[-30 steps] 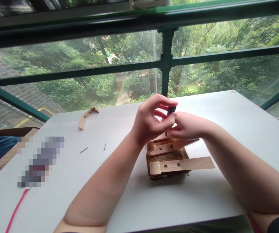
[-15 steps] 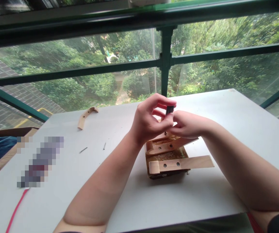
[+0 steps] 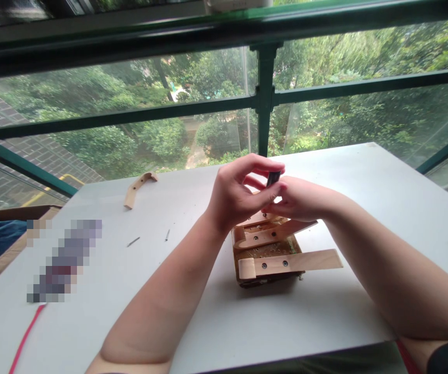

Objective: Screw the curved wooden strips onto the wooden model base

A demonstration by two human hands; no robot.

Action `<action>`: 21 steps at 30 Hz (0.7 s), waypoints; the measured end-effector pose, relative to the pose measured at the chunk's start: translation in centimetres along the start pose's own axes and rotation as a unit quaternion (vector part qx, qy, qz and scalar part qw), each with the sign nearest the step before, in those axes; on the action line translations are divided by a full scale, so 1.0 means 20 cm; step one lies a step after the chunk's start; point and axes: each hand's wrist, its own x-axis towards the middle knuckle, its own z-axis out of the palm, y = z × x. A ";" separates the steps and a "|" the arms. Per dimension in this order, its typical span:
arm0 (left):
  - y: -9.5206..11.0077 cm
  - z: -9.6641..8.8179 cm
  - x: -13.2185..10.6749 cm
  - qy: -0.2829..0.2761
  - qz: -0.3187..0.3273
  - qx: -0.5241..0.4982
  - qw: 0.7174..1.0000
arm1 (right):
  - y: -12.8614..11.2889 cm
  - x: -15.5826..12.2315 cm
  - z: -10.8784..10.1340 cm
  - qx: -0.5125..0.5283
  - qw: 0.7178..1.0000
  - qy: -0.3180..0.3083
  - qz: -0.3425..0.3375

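My left hand [image 3: 239, 189] is closed, fingers and thumb gripping the dark handle [image 3: 273, 178] of what looks like a screwdriver; its shaft is hidden. Right beside it, my right hand [image 3: 301, 200] is curled low over the far end of a brown block [image 3: 265, 251], and what its fingers hold is out of sight. Curved wooden strips lie across the block. The near strip [image 3: 309, 261] and the middle strip [image 3: 286, 228] each show two screws. A further strip is mostly covered by my hands.
On the white table [image 3: 192, 327], a loose curved wooden strip [image 3: 140, 188] lies at the far left. Two loose screws, one screw [image 3: 133, 241] and another [image 3: 167, 235], rest left of my forearm. A blurred item [image 3: 66, 259] with a red cord [image 3: 25, 337] is further left.
The dark handle leans a little more to the right, and my left thumb and fingers have shifted slightly right around it. My right hand has barely moved.
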 end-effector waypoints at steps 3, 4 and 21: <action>0.02 0.00 0.00 -0.001 -0.011 -0.004 1.000 | -0.01 0.00 0.00 0.002 1.000 0.012 0.004; 0.02 0.00 0.00 -0.002 -0.012 -0.005 1.000 | -0.01 0.00 0.00 0.005 1.000 0.014 0.008; -0.02 -0.02 0.01 0.002 0.037 0.058 0.998 | -0.02 0.00 0.01 -0.022 0.999 0.004 0.035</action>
